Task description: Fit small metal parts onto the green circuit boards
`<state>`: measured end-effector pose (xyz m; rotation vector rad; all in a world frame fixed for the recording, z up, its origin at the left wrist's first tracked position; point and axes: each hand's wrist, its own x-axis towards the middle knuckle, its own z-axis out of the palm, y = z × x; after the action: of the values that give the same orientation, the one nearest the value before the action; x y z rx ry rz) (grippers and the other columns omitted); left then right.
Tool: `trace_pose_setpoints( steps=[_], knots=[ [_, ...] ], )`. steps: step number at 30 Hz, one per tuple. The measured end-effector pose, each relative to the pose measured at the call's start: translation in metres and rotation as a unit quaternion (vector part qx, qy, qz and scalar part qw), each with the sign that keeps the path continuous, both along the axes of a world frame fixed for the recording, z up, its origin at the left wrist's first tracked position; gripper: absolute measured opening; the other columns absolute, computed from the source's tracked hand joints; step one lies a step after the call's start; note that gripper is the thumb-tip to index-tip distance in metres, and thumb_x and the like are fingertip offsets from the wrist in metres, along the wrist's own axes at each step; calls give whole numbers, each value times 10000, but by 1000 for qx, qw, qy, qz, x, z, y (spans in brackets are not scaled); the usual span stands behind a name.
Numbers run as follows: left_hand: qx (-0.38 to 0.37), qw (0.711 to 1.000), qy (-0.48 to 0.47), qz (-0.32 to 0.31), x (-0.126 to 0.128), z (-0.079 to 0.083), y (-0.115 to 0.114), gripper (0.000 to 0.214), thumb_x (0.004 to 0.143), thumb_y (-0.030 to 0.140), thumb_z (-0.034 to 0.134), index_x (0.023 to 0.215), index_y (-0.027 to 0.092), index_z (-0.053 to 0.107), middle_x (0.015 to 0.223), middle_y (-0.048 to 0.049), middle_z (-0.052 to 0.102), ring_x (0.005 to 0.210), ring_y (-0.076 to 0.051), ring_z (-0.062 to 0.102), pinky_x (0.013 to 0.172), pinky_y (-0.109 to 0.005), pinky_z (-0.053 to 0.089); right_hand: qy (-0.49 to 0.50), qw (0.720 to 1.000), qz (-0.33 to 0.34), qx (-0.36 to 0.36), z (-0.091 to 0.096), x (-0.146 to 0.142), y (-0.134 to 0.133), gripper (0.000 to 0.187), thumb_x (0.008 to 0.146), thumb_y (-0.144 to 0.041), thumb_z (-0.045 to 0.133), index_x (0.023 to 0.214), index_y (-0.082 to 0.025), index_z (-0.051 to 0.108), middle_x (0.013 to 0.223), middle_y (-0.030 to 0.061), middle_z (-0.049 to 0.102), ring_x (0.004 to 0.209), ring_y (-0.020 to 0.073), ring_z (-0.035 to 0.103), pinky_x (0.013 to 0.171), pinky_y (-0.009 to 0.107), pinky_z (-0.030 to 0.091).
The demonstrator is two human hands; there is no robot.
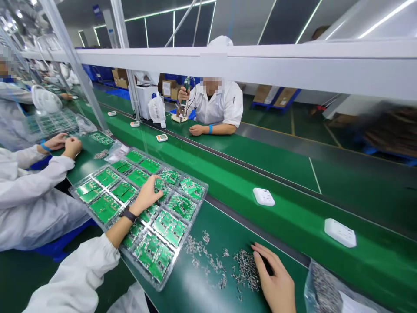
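My left hand (146,196) is over a clear plastic tray (159,284) of green circuit boards (169,227). Its thumb and forefinger are spread at one compartment, touching or just above a board (159,186) there; I cannot tell which. My right hand (276,278) lies low at the right, fingers apart, beside a heap of small metal parts (246,268). Its fingertips meet the heap's edge, and its palm is out of sight. More small metal parts (197,247) are scattered between heap and tray.
A green conveyor belt (224,178) runs behind the bench, carrying white plastic housings (263,197) and small orange-and-white devices (162,138). A plastic bag of metal parts (325,289) stands at right. A co-worker (216,104) sits opposite; another's hands (67,144) work at left. A white beam (260,65) crosses overhead.
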<state>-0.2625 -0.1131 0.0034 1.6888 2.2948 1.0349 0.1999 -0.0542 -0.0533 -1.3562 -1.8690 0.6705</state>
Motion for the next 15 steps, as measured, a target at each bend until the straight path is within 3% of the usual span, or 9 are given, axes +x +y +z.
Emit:
trace_pose_setpoints(
  steps=[6,11,15],
  knots=[
    [-32,996,22,75,6,-3,-2,410,905,249,611,1292,168,499,1301,-160,583,1229,-319,603,1066,-437,468,10,1000,11,2,3,0,-4,528,936,-659,521,968,-199,779,1156,146,763,1098,348,701,988,483,544],
    [-71,985,27,158,11,2,8,322,1021,327,493,1282,146,443,1194,-205,662,1105,-324,684,913,-408,512,-3,1000,17,5,0,4,-3,538,930,-677,507,959,-217,785,1143,135,771,1054,358,710,896,469,577],
    [-116,977,37,177,10,9,14,361,1048,413,468,1250,114,448,1066,-229,721,995,-351,727,819,-391,503,-15,999,37,1,-5,6,0,538,918,-681,501,953,-227,788,1140,126,775,1068,370,703,887,485,576]
  ],
)
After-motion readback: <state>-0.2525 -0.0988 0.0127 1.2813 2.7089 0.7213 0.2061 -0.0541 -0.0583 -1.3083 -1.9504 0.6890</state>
